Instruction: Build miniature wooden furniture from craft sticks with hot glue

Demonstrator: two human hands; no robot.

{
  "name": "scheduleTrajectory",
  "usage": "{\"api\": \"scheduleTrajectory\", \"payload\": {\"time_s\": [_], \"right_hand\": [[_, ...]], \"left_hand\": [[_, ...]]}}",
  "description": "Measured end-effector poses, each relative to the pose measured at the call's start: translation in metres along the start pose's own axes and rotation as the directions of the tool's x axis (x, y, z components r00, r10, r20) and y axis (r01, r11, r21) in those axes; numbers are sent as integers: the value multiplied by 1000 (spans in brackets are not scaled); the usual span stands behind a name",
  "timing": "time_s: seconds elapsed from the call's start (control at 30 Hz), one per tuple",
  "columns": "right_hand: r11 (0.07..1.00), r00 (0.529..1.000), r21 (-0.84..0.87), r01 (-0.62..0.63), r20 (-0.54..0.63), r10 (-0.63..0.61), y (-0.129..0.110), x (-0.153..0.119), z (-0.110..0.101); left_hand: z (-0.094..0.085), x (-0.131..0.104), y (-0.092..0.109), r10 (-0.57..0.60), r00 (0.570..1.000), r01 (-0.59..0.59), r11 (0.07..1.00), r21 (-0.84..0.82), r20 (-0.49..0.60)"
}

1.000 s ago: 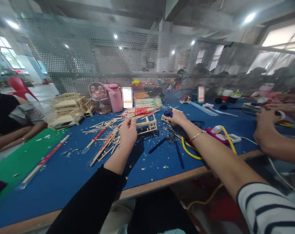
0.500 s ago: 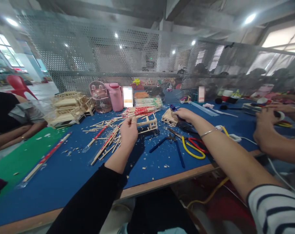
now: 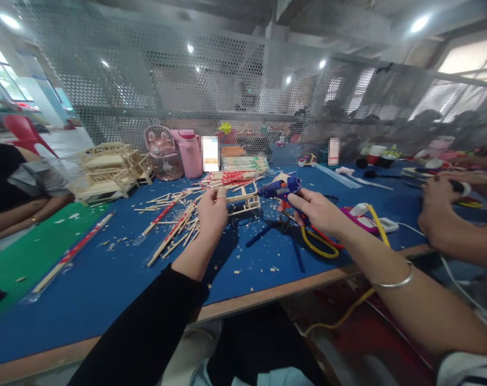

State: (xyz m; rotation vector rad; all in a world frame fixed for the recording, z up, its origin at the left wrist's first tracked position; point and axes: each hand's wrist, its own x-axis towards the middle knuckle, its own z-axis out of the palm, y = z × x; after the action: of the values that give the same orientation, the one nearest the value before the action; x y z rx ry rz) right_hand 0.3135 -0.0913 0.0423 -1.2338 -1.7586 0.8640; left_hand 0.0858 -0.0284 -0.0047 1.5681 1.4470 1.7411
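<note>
My left hand [image 3: 212, 215] pinches one end of a small wooden stick frame [image 3: 251, 199], held above the blue table. In my right hand [image 3: 316, 210] is a blue glue gun [image 3: 282, 187], its nozzle pointing left at the frame's right end. Whether the nozzle touches the wood I cannot tell. Below the gun lie blue-handled pliers [image 3: 260, 234] and scissors with a yellow and red handle [image 3: 322, 247], partly hidden by my right hand. Loose wooden sticks [image 3: 179, 228] are spread left of and under my left hand.
A finished-looking stick model [image 3: 107, 171] stands at the back left beside a pink bottle [image 3: 190, 153]. A purple power strip [image 3: 360, 220] with a yellow cord sits on the right. People's arms rest at both sides. Wood scraps litter the table.
My right hand has lifted the glue gun from the small wooden piece at the back and brought it nearer, beside the frame. My left hand keeps its hold in about the same place.
</note>
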Motion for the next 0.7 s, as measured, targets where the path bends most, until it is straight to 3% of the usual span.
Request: {"api": "scheduleTrajectory", "payload": {"time_s": [0.27, 0.7], "right_hand": [[998, 994, 56, 28, 102, -34, 11, 10, 17], [998, 994, -24, 56, 91, -54, 15, 16, 22]], "left_hand": [[0, -1, 2, -7, 1000, 7, 1000, -6, -1], [0, 0, -1, 18, 1000, -18, 1000, -8, 13]]}}
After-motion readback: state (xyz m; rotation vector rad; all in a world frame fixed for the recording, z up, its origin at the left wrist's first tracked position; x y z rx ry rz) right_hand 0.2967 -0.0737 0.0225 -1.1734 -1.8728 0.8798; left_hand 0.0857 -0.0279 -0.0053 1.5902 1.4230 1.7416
